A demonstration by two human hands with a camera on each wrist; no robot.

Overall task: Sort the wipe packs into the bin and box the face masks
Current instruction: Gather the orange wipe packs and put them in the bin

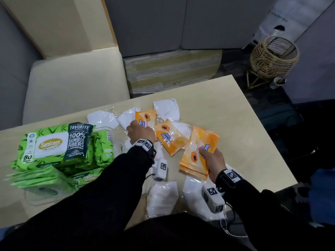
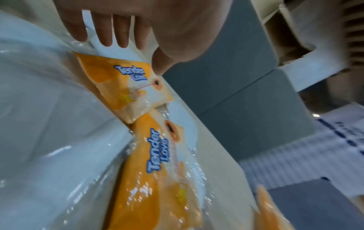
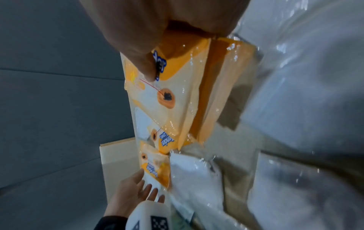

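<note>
The right hand (image 1: 213,161) grips a small stack of orange wipe packs (image 1: 197,153) near the worktop's (image 1: 235,109) near edge, thumb pressed on the top face and the other fingers tucked under. The left hand (image 1: 141,132) reaches with fingers (image 2: 122,31) spread and nearly straight toward the farthest orange pack (image 1: 146,117), touching or just above its near end; it holds nothing yet. A third orange pack (image 1: 169,139) lies between the two hands, partly over a bagged face mask (image 1: 182,128).

These packs look soft, light and slightly squashy, with glossy film that will likely slide under a flat touch, so a pinch across a short end or the thick middle seems safest. Stacked packs may shear apart unless squeezed from both faces.

More masks (image 1: 162,198) in crinkly clear sleeves are scattered along the near edge and toward the far edge; they seem nearly weightless and slippery, best taken by the sleeve's edge. Bulkier green wipe packs (image 1: 54,144) are piled at the left end and probably need a whole-hand grip. No bin or box shows clearly.
</note>
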